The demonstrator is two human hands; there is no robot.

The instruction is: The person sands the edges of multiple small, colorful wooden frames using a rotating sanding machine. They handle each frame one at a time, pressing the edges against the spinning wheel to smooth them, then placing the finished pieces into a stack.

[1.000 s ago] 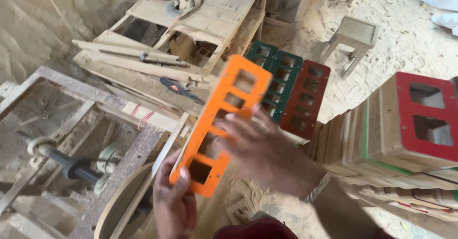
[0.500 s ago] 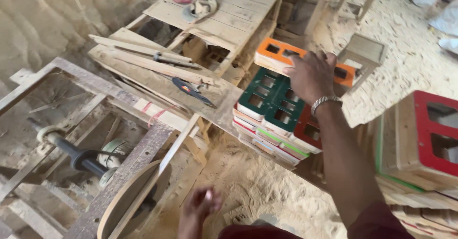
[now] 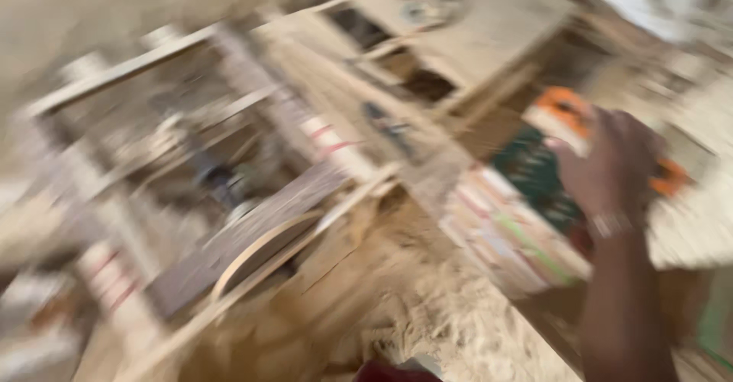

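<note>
Right hand seemingly on blurred orange panel

Whole view motion-blurred; right hand over smeared orange frame.

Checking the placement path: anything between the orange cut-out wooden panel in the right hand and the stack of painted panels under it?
Nothing visible. The right hand holds the orange cut-out wooden panel directly over the stack of painted panels, green one on top. Heavy blur: contact or gap unclear.
</note>
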